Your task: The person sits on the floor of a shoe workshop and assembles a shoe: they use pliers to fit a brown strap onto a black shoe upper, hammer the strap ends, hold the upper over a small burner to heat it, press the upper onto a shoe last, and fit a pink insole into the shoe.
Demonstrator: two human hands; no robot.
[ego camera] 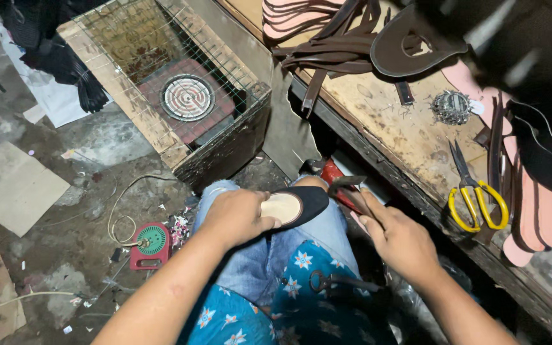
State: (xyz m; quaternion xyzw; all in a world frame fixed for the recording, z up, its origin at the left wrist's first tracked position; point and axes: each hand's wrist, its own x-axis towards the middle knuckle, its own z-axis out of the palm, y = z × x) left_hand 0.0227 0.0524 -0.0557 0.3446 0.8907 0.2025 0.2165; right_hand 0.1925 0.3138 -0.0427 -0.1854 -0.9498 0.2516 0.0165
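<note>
The left hand [236, 216] grips a black flat shoe with a tan insole [294, 206] over the knee; just right, the right hand [398, 239] clasps dark metal pincers [347, 186] touching its toe.

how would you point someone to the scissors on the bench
Start at the worn wooden workbench on the right, strewn with brown straps and pink soles. Near its front edge lie the scissors. Their bright yellow loop handles stand out from everything around them.
</note>
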